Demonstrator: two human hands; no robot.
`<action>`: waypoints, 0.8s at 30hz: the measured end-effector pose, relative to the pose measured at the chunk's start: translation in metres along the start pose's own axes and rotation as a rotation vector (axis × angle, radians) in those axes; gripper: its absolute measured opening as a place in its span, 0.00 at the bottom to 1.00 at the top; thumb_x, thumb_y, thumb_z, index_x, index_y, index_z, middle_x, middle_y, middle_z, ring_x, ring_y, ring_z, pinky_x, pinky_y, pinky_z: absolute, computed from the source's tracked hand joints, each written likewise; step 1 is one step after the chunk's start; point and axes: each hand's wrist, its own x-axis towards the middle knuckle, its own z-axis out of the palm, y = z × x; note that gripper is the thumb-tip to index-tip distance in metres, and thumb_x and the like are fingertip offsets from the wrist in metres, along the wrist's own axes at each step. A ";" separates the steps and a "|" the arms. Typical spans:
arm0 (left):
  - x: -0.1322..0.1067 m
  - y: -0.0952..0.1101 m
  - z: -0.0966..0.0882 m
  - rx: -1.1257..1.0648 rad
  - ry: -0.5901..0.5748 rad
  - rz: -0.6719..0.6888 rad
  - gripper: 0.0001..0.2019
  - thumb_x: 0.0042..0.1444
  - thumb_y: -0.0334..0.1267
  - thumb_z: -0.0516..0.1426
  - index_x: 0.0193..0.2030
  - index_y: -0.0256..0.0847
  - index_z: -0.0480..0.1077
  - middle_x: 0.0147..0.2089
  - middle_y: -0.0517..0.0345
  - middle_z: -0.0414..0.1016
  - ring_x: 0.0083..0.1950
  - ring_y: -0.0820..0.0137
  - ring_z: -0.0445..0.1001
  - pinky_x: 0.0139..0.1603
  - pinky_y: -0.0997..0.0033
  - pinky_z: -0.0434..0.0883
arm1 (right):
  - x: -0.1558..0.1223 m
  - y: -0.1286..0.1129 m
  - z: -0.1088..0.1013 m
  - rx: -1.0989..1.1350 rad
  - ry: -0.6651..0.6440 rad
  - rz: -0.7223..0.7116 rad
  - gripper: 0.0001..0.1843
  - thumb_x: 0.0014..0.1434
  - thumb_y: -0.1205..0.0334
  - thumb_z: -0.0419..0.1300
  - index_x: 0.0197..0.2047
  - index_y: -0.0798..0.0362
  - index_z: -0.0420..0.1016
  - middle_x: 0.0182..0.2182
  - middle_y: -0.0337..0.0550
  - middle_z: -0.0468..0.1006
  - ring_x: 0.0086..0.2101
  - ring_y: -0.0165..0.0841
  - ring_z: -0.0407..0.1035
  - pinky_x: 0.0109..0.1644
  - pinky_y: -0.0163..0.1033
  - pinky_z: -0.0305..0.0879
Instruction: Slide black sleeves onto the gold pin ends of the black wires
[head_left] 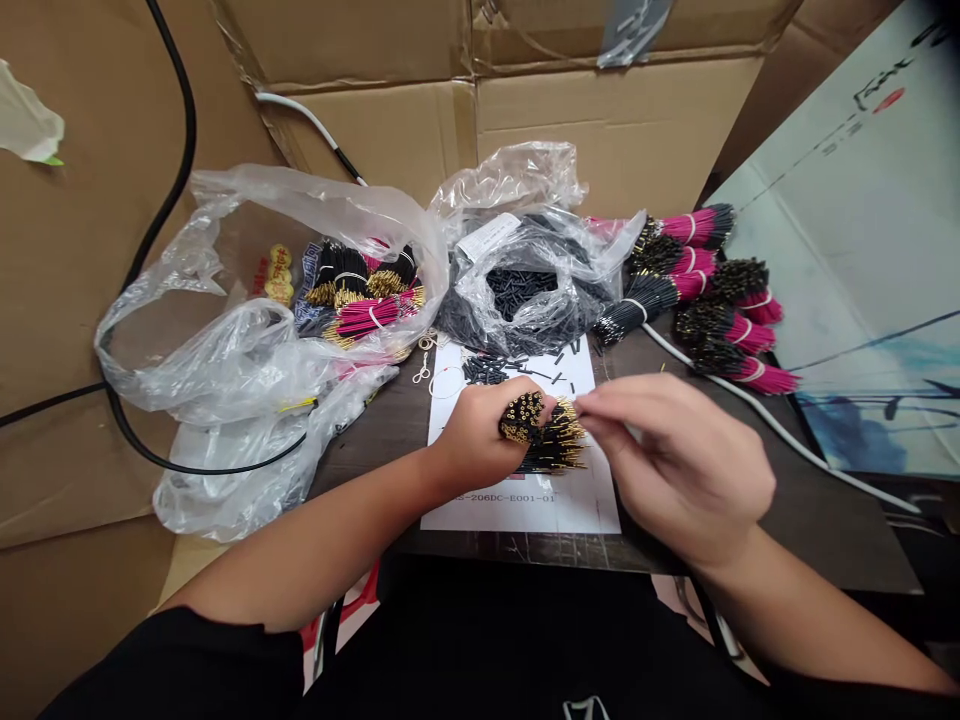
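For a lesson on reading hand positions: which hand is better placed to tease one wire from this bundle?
Probably the right. The right hand holds no bundle, and its fingertips sit at the gold-tipped wire bundle, whereas the left hand is wrapped around it.

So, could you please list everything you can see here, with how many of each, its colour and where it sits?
gold-tipped wire bundle: one, black and gold, in the left hand above the sheet
tied wire bundles: six, pink and black, far right of the table
small plastic bag: one, clear, far middle of the table
short black pieces: many, black, in the small bag and loose on the sheet
large plastic bag: one, clear, left, holding more wire bundles
printed sheet: one, white, under the hands
dark table: one, dark, beneath these
cardboard box: one, brown, behind and left
black cable: one, black, left
white cable: one, white, right
left hand: one, gripping the bundle
right hand: one, fingertips at the wire ends
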 end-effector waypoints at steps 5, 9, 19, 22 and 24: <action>0.000 -0.003 0.000 0.039 0.000 0.014 0.05 0.56 0.35 0.55 0.33 0.36 0.66 0.28 0.62 0.70 0.28 0.80 0.66 0.32 0.80 0.63 | -0.012 -0.003 0.011 0.202 0.045 -0.024 0.21 0.46 0.81 0.65 0.43 0.54 0.75 0.37 0.41 0.79 0.38 0.32 0.73 0.41 0.40 0.73; -0.001 -0.003 0.000 0.080 -0.008 0.007 0.08 0.57 0.39 0.55 0.33 0.36 0.66 0.28 0.61 0.70 0.28 0.79 0.66 0.32 0.80 0.63 | -0.015 0.000 0.017 0.230 0.018 -0.028 0.21 0.48 0.79 0.65 0.44 0.51 0.75 0.37 0.40 0.79 0.37 0.32 0.74 0.39 0.41 0.74; -0.002 -0.002 -0.001 0.111 -0.051 -0.020 0.08 0.57 0.40 0.54 0.34 0.37 0.66 0.31 0.59 0.72 0.30 0.78 0.67 0.32 0.79 0.63 | -0.017 -0.001 0.016 0.063 -0.010 -0.032 0.20 0.48 0.75 0.67 0.44 0.49 0.75 0.37 0.41 0.77 0.37 0.32 0.73 0.39 0.40 0.73; -0.002 -0.002 -0.002 0.118 -0.054 -0.019 0.08 0.57 0.39 0.54 0.33 0.37 0.66 0.30 0.60 0.72 0.29 0.78 0.67 0.32 0.79 0.63 | -0.018 0.000 0.014 0.051 -0.004 -0.037 0.21 0.47 0.76 0.67 0.44 0.49 0.75 0.38 0.41 0.77 0.38 0.32 0.72 0.40 0.40 0.73; -0.002 -0.002 -0.002 0.113 -0.060 -0.020 0.07 0.57 0.39 0.54 0.34 0.37 0.66 0.30 0.60 0.72 0.30 0.79 0.67 0.32 0.79 0.63 | -0.019 0.001 0.014 0.051 -0.006 -0.038 0.21 0.47 0.77 0.67 0.44 0.50 0.75 0.38 0.42 0.77 0.38 0.31 0.72 0.41 0.40 0.73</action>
